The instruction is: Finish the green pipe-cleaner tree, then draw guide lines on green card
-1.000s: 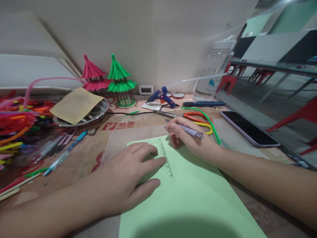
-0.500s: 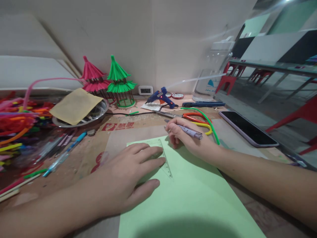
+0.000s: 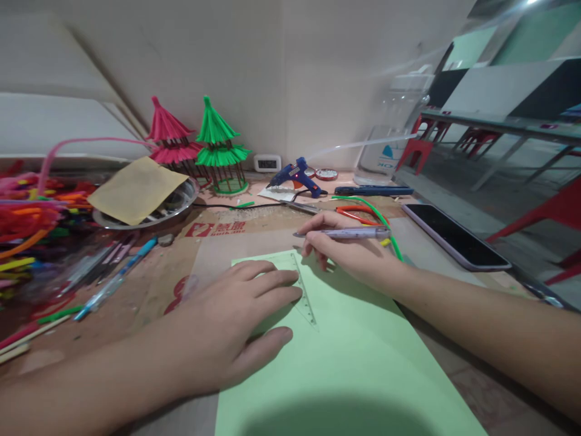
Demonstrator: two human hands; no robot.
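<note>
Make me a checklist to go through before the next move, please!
1. Clear triangle ruler lying on the green paper: ok.
2. Left hand on the ruler: ok, fingers spread over it.
3. Pen in the right hand: ok.
4. Pen tip over the paper: not ok, it shows just past the far edge.
5. Ruler lined up with the paper's edge: cannot tell, fingers cover part.
6. Glue gun unlit: not ok, a red light shows.
</note>
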